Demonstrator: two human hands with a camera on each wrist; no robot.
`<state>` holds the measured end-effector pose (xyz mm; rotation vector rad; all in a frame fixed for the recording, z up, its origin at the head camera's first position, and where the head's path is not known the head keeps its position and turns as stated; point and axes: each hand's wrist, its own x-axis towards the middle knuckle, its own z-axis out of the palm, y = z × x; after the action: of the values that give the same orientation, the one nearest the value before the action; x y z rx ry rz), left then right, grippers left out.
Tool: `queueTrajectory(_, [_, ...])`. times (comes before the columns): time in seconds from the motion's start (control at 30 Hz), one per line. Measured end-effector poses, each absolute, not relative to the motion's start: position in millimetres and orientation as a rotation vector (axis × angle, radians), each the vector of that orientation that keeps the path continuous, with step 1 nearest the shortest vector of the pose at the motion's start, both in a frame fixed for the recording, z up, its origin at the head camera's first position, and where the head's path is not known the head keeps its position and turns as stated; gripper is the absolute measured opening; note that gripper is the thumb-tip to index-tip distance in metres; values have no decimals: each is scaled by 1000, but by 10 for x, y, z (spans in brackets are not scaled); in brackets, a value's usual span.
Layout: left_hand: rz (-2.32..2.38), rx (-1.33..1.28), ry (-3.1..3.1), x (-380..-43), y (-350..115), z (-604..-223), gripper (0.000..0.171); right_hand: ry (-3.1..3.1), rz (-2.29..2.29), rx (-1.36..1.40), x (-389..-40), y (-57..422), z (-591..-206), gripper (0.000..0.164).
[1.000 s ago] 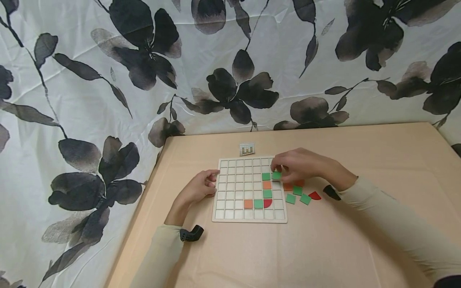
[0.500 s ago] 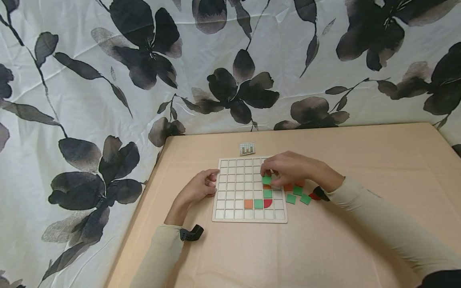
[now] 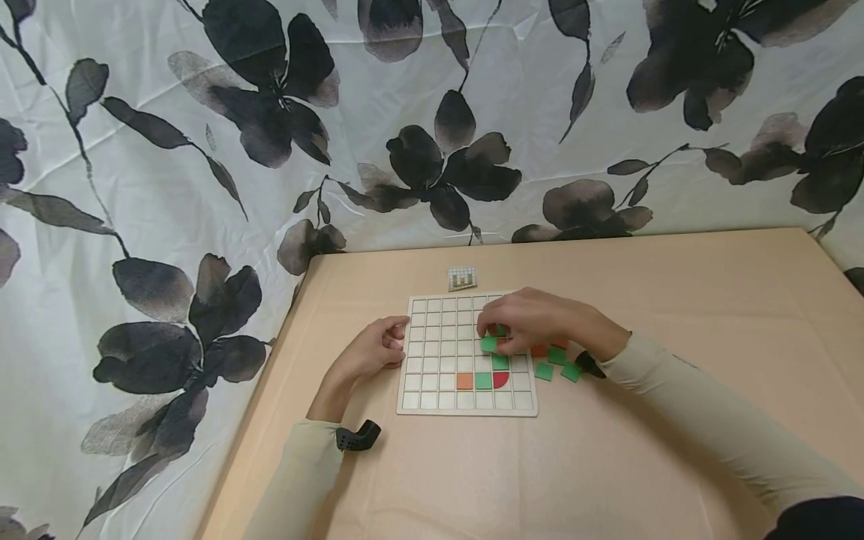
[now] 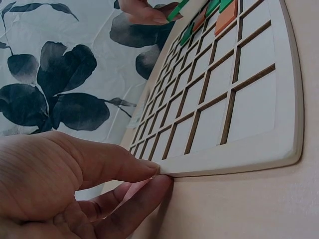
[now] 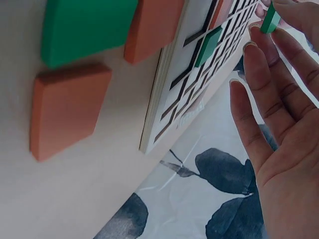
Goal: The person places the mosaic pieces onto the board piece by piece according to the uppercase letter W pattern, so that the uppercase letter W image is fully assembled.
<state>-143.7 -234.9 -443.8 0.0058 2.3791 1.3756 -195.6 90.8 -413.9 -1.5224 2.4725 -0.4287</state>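
Note:
A white grid board (image 3: 432, 410) lies on the table, with several green, orange and red tiles set in its right half. At its left edge my left hand (image 3: 365, 351) pinches the rim between thumb and fingers; the left wrist view shows the thumb (image 4: 117, 162) against the edge. Over the board, my right hand (image 3: 533, 319) holds a square green tile (image 3: 489, 344) between thumb and fingertips. That tile (image 5: 270, 20) appears tilted in the right wrist view, while the other fingers spread loosely. The right hand partly hides the board's upper right squares.
Loose green tiles (image 3: 544, 371) and orange tiles (image 5: 70, 114) lie on the table just right of the board. Behind the board sits a small card with a grid pattern (image 3: 462, 278). A floral cloth (image 3: 378, 97) hangs along the table's far and left sides.
My right hand has moved left and slightly toward me across the board, carrying the green tile from the right column past the placed green tile. My left hand stays at the board's edge.

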Motion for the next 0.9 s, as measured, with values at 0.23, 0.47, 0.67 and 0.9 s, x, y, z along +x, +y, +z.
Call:
queueTrajectory(0.23, [1379, -20, 2371, -1439, -2346, -4442, 72, 2449, -421, -1573, -1930, 807, -4166, 21])
queueTrajectory(0.47, [1387, -21, 2373, -1433, -2338, -4436, 72, 2429, -424, -1593, -1907, 708, -4210, 18])
queueTrajectory(0.67, [1392, -26, 2373, -1423, -2328, -4424, 71, 2423, -409, -1585, -1895, 642, -4236, 21])
queueTrajectory(0.9, [1399, -26, 2363, -1433, -2326, -4437, 72, 2428, -369, -1623, -1876, 551, -4247, 21])
